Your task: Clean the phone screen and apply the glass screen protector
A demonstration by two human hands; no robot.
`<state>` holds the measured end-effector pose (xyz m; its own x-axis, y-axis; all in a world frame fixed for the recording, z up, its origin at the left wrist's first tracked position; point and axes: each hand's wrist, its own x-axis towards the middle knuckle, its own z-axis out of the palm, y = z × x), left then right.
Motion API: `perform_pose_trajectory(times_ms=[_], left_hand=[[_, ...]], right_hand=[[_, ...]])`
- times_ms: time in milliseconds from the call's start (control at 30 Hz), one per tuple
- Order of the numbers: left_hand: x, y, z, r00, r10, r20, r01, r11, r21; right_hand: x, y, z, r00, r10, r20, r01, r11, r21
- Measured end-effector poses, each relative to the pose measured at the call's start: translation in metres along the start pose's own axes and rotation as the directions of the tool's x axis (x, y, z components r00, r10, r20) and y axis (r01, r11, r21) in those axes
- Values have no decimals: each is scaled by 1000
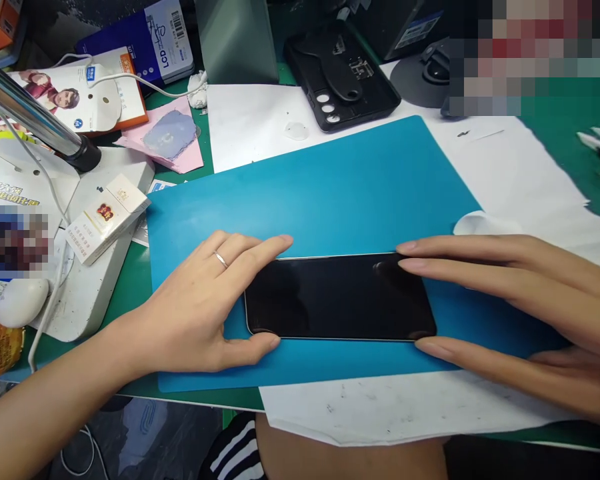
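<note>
A smartphone (337,300) with a dark, glossy screen lies face up on a blue mat (300,200), its long side running left to right. My left hand (210,300), with a ring on one finger, grips its left end, thumb on the near edge and fingers along the far edge. At the opposite end, my right hand (520,313) has two fingertips at the far corner and the thumb at the near one. The phone's back is hidden.
A black phone case (340,77) lies behind the mat on white paper (250,123). To the left are a cigarette box (107,219), a white lamp base (113,267) with a metal pole (35,107), and a cable. A blue LCD box (167,43) stands at the back.
</note>
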<state>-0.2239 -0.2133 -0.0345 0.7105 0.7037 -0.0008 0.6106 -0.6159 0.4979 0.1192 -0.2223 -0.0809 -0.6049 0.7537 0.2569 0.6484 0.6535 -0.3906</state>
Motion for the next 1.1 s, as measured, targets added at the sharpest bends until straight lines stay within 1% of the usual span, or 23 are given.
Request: perform_pose_trajectory(times_ms=[67, 167, 267, 400, 767, 933, 1100], left_hand=[[0, 0, 0, 1000, -10, 7, 10, 1000, 7], [0, 0, -1, 999, -27, 18, 27, 999, 19], [0, -1, -1, 1000, -27, 4, 26, 999, 28], [-1, -2, 0, 1000, -28, -10, 28, 999, 35], [-2, -2, 0, 999, -39, -2, 39, 998, 49], [-1, -1, 0, 999, -40, -3, 40, 998, 41], [-1, 1, -1, 999, -47, 23, 47, 999, 6]], right_hand=[[1, 0, -1, 1000, -16, 2, 16, 1000, 12], [0, 1, -1, 1000, -5, 27, 3, 999, 45], [-1, 2, -2, 999, 7, 53, -11, 997, 77], [0, 1, -3, 999, 6, 45, -11, 994, 110], [-1, 1, -2, 998, 19, 61, -24, 995, 95], [-1, 2, 0, 999, 13, 39, -15, 998, 61], [-2, 3, 1, 1000, -6, 19, 6, 1000, 20]])
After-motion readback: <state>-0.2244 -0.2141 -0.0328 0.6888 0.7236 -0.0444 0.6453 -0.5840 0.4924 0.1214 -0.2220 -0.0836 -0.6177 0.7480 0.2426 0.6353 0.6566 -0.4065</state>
